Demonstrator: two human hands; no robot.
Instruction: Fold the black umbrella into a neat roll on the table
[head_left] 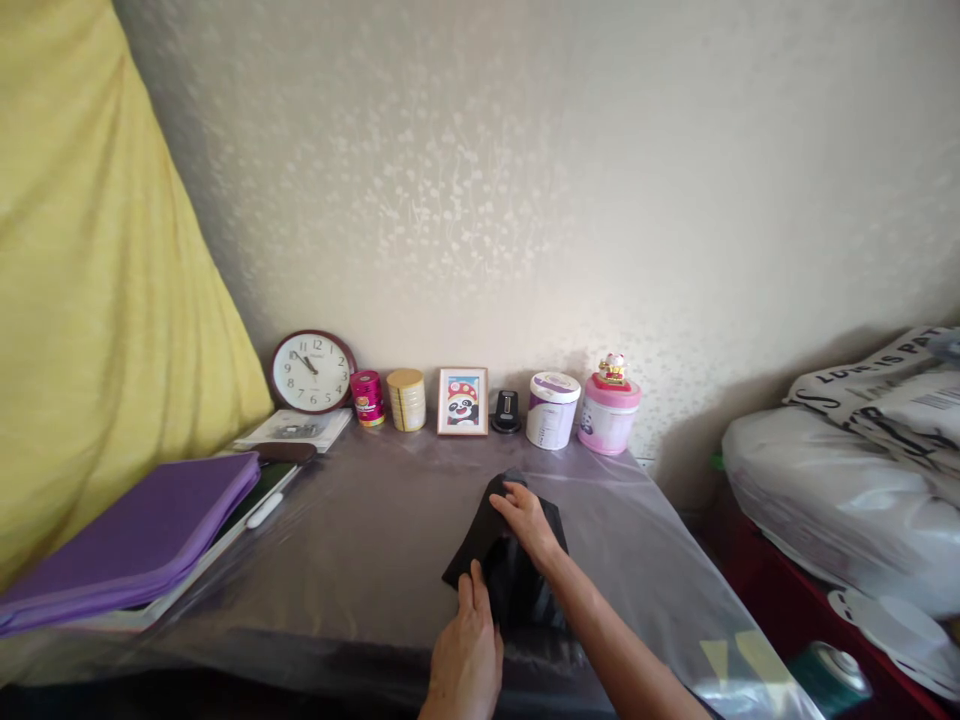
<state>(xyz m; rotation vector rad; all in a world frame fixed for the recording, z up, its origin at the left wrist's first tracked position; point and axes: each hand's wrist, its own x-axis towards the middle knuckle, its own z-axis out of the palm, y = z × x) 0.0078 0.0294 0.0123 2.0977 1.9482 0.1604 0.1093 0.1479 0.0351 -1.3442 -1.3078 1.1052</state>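
A glossy black piece of thin, flexible material [506, 575], with creased, angled edges like a folded pouch or bag, lies near the front edge of the table; its exact kind is unclear. My right hand [527, 520] grips its upper part, fingers bent over the top and the thumb side hidden. Lower down, my left hand [469, 640] holds its near left edge, with fingers fairly straight and close together against the black surface. Part of the material droops between my two hands toward the table edge.
Along the wall stand a clock [312, 372], a pink tin [367, 400], a yellow-lidded jar [407, 402], a panda picture frame [463, 402], and two tubs, one white-purple [553, 412], one pink [609, 418]. Purple folders [142, 530] lie left. Bagged items [847, 500] sit right.
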